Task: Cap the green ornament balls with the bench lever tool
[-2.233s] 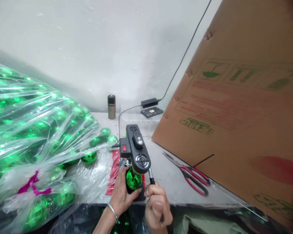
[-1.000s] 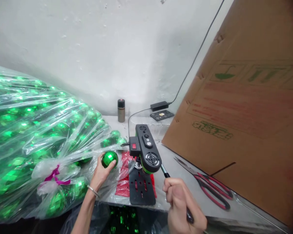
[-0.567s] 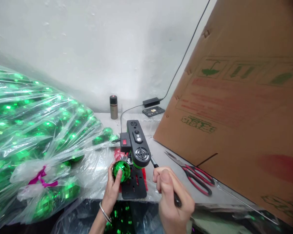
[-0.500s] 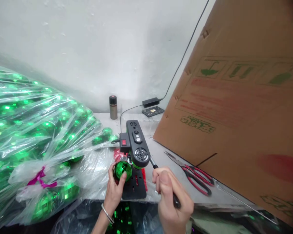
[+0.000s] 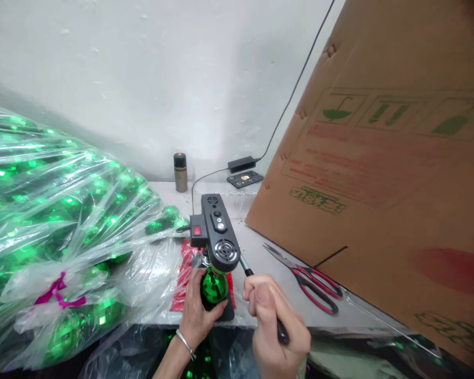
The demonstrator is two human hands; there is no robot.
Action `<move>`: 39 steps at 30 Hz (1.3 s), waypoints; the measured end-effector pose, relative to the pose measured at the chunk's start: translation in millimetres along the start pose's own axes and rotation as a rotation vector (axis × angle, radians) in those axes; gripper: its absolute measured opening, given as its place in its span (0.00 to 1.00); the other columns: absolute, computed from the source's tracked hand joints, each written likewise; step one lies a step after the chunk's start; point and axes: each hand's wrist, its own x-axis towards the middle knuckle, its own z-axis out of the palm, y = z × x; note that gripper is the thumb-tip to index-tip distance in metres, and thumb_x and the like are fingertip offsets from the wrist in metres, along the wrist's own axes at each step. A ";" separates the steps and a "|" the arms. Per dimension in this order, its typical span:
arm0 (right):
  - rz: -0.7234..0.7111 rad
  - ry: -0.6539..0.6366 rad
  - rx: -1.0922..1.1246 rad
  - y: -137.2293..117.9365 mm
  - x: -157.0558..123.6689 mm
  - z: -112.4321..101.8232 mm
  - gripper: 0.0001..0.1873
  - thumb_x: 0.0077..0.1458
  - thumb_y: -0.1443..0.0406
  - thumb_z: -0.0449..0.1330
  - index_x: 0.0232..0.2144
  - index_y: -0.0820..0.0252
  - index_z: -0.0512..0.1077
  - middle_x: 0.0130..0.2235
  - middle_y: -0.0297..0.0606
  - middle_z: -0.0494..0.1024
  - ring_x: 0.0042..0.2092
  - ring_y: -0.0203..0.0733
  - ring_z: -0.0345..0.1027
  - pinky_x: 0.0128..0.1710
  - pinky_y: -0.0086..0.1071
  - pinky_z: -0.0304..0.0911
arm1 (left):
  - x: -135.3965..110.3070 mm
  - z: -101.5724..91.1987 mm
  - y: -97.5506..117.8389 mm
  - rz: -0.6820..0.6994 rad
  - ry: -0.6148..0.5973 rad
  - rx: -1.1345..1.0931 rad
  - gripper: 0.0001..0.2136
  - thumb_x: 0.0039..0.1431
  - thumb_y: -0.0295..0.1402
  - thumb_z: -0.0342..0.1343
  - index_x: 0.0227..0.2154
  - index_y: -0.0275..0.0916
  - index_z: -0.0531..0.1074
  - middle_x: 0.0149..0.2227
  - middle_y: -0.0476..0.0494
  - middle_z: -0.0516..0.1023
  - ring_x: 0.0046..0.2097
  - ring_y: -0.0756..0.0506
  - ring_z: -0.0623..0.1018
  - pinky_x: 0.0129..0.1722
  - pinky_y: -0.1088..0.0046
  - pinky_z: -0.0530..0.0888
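My left hand (image 5: 197, 313) grips a shiny green faceted ball (image 5: 214, 287), its fingers and thumb curved round the left and near sides. The ball is under the front end of a small black bench machine (image 5: 218, 226) that looks like a mini drill press. Whatever tool sits beneath the machine's head is hidden. My right hand (image 5: 276, 321) is closed round the black handle of the machine's lever (image 5: 246, 267), right of the ball. Part of the machine's black base (image 5: 228, 311) shows below the ball, with red plastic (image 5: 180, 292) around it.
Clear plastic bags (image 5: 75, 210) full of green balls fill the left side. Red-and-black scissors (image 5: 314, 284) lie on the right, beside a large leaning cardboard box (image 5: 363, 158). Behind the machine are a bottle (image 5: 180, 173), a phone (image 5: 245, 179) and a power adapter (image 5: 243, 163).
My left hand has carried the green ball rightward and slightly nearer, to beneath the machine's head. The right hand stays on the lever handle. The whole view has shifted slightly.
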 end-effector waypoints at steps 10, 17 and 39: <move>-0.028 0.024 0.017 14.6 -21.5 0.3 0.17 0.72 0.76 0.52 0.31 0.56 0.66 0.28 0.31 0.70 0.29 0.34 0.67 0.28 0.30 0.61 | -0.5 -2.8 4.8 -0.106 -0.080 -0.006 0.35 0.58 0.44 0.72 0.65 0.39 0.69 0.65 0.26 0.79 0.68 0.24 0.78 0.69 0.34 0.74; -0.052 0.057 0.077 35.2 -44.9 0.7 0.16 0.72 0.75 0.51 0.32 0.57 0.67 0.30 0.32 0.71 0.30 0.34 0.68 0.30 0.31 0.60 | -3.0 -0.7 3.5 -0.091 -0.077 0.021 0.35 0.58 0.41 0.71 0.66 0.39 0.68 0.66 0.25 0.78 0.68 0.25 0.78 0.69 0.36 0.74; -0.037 0.195 0.019 32.9 -40.2 13.4 0.21 0.76 0.69 0.51 0.26 0.55 0.63 0.27 0.30 0.69 0.26 0.34 0.62 0.28 0.31 0.57 | -7.2 8.7 -8.3 -0.028 -0.031 0.037 0.36 0.57 0.40 0.72 0.66 0.39 0.68 0.66 0.25 0.78 0.68 0.24 0.79 0.67 0.34 0.76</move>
